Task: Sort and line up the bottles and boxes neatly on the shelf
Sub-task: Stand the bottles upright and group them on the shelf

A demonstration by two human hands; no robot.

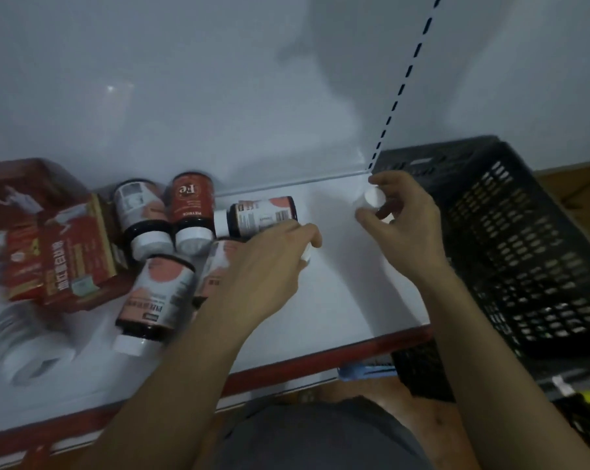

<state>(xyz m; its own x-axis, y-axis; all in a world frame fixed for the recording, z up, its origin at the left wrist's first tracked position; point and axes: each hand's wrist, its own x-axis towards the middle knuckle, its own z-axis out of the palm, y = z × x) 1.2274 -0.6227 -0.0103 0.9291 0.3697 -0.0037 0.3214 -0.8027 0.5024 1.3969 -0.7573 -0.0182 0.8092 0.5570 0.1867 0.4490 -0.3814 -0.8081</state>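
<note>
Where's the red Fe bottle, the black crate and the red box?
red Fe bottle (191, 201), head view, on its red label.
black crate (524, 252), head view, on its slotted wall.
red box (76, 256), head view, on its top face.

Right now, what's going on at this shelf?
A person is sorting bottles on a white shelf. The right hand grips a white-capped bottle near the back right corner, next to a black crate. The left hand curls over a half-hidden bottle among other bottles lying on their sides. Red boxes sit jumbled at the left. Nothing is lined up yet.
</note>
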